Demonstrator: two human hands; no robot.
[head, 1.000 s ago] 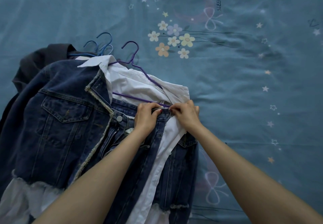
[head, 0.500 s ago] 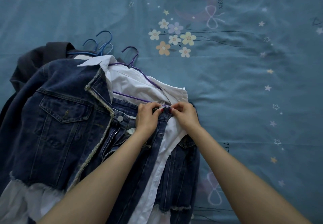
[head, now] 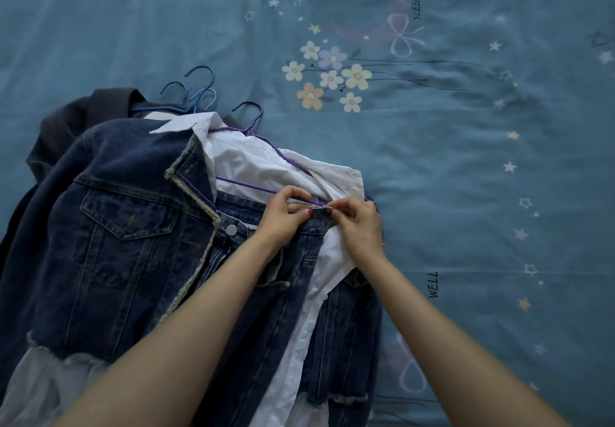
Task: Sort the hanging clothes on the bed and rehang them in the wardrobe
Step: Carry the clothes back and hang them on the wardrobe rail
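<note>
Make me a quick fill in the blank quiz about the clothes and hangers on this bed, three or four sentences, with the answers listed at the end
1. Both hands, the left hand and the right hand, work at a small metal clip on the waistband of the ____ jeans.
2. The hanger lying across the white shirt is ____ in colour.
3. The hooks of the other hangers, near the grey garment, are ____.
4. The bedsheet is printed with flowers, bows and ____.

Missing words: denim; purple; blue; stars
</note>
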